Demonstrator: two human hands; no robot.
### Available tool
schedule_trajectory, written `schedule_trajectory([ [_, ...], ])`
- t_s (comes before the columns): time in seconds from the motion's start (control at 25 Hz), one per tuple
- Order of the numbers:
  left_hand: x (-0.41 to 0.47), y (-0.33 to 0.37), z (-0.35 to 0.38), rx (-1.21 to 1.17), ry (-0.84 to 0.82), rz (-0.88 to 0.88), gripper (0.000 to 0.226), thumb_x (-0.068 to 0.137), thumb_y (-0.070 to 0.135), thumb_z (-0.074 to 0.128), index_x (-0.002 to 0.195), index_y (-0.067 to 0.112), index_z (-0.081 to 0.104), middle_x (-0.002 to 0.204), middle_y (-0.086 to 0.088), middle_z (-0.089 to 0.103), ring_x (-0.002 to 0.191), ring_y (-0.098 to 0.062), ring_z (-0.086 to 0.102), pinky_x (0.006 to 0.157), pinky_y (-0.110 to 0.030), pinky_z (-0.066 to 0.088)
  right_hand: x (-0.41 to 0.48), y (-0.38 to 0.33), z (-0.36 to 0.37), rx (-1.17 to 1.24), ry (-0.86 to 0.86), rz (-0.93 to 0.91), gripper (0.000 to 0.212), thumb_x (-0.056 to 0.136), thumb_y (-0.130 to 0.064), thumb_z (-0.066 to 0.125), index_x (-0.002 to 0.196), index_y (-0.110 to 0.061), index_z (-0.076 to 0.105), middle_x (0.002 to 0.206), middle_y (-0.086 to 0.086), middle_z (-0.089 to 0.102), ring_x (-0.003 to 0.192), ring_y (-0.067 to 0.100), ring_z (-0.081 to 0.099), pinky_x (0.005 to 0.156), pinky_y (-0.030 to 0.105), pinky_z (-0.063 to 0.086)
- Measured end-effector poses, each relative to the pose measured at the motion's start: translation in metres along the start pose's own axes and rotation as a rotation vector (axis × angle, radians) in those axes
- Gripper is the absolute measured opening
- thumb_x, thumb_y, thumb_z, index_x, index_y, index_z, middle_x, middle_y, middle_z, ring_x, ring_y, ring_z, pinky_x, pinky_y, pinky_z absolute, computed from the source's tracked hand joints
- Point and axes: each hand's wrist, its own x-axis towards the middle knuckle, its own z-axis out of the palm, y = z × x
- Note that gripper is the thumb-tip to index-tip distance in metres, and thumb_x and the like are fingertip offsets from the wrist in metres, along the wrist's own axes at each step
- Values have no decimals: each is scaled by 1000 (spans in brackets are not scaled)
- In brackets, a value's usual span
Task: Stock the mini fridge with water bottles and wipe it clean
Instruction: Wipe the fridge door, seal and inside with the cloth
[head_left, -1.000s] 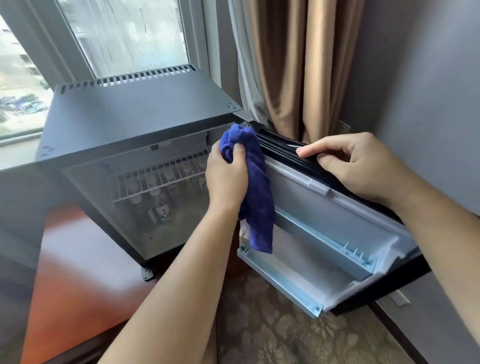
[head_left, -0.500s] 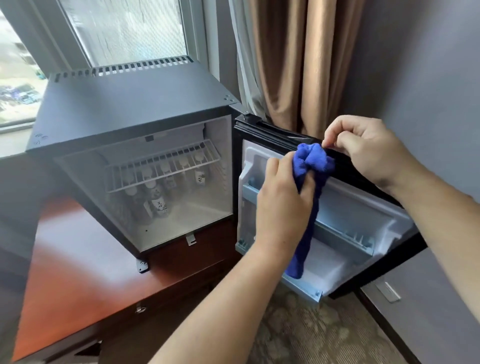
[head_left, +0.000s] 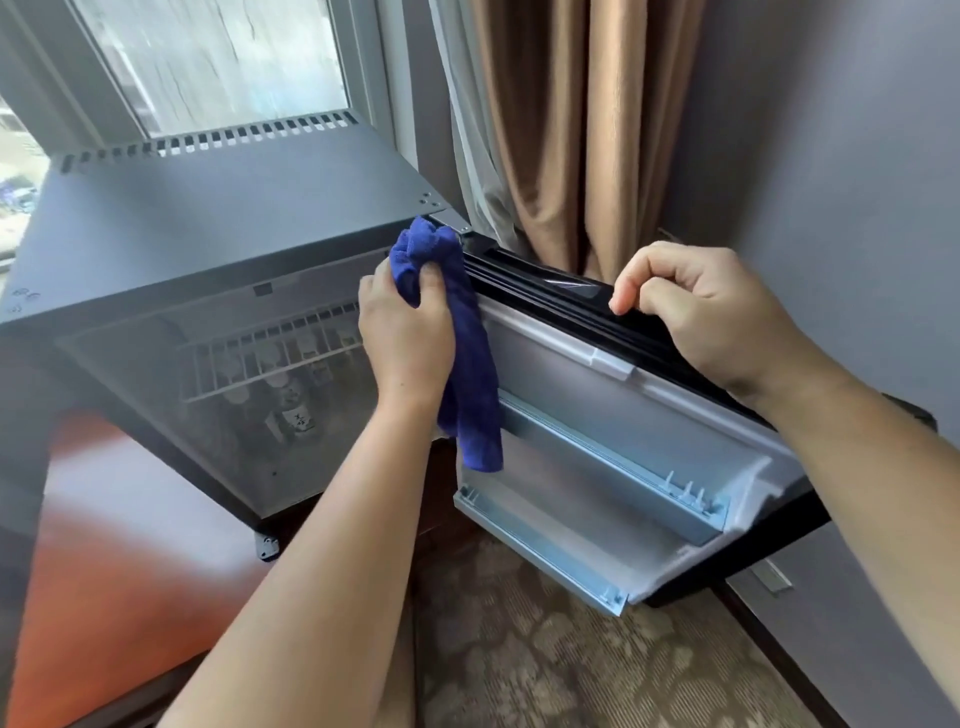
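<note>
A black mini fridge (head_left: 218, 218) stands open on a wooden counter. Its door (head_left: 613, 395) swings out to the right, showing pale inner shelves. My left hand (head_left: 405, 338) grips a blue cloth (head_left: 467, 374) and presses its bunched top against the door's upper edge near the hinge corner; the rest of the cloth hangs down. My right hand (head_left: 711, 317) holds the door's top edge, fingers curled over it. Several water bottles (head_left: 291, 405) stand inside under a wire shelf (head_left: 270, 353), blurred.
The reddish wooden counter (head_left: 119, 561) runs along the left under the fridge. A window (head_left: 218, 62) is behind it, a brown curtain (head_left: 571, 130) at the back right, a grey wall (head_left: 831, 156) to the right. Patterned carpet (head_left: 545, 660) lies below the door.
My left hand has carried the cloth back left along the door's top edge, from beside my right hand to the hinge corner. My right hand stays on the door's top edge.
</note>
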Motion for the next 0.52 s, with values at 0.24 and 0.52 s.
schedule_trajectory([
  [0.24,-55,11,12,-34,-48,133,15,99,30,62,107,18,68,100,2,57,85,0,57,77,-6,37,5,7,4,177,-17,49,25,72,-22,46,69,-18,70,87,43,55,82,53,55,93,71,44],
  [0.52,-138,38,37,49,-344,426,23,95,24,68,117,16,67,99,1,47,81,-16,53,73,-31,48,13,5,-5,289,23,100,27,70,-12,42,58,-20,65,74,24,62,78,23,57,78,44,50],
])
